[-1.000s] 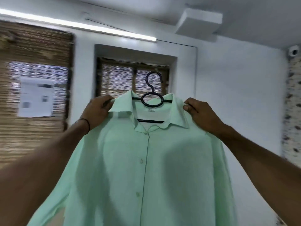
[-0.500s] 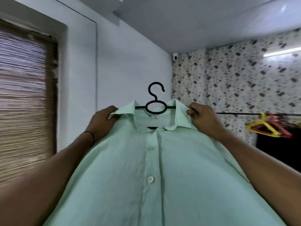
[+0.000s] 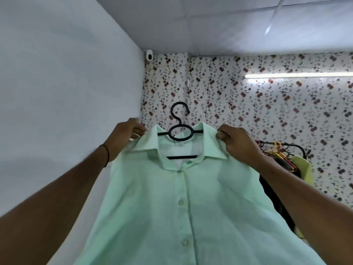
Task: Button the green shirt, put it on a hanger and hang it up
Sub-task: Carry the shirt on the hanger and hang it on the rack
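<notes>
Aloft, green shirt (image 3: pixel 191 197) on hanger (image 3: pixel 181 157), near rack (image 3: pixel 292 144).

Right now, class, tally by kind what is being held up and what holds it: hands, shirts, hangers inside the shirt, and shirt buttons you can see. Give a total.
Hands: 2, the left hand and the right hand
Shirts: 1, the green shirt
Hangers inside it: 1, the black hanger
Shirt buttons in view: 3
Total: 7

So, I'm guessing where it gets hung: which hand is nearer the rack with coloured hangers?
Right. The right hand grips the green shirt at one shoulder, just left of the rack in view; the left hand grips the other shoulder, beyond the black hanger.
</notes>
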